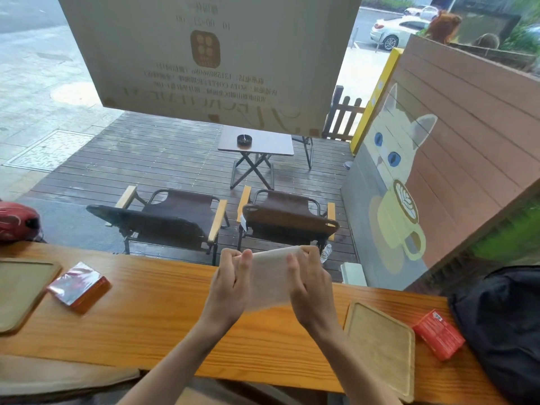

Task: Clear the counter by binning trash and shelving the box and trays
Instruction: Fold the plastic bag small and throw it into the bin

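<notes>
Both of my hands hold a thin white sheet of paper point(270, 276) above the middle of the wooden counter point(163, 311). My left hand point(230, 285) grips its left edge and my right hand point(309, 285) grips its right edge. A wooden tray point(382, 346) lies flat on the counter to the right. A second tray point(20, 290) lies at the far left, partly out of view. An orange box in shiny wrap point(79, 286) sits beside the left tray. A smaller red box point(439, 333) lies right of the right tray.
A dark bag point(502, 325) rests on the counter's right end, touching the red box. A red helmet-like object point(17, 220) sits at the far left. Behind the counter is a window onto a deck with two chairs point(216, 217) and a folding table point(257, 144).
</notes>
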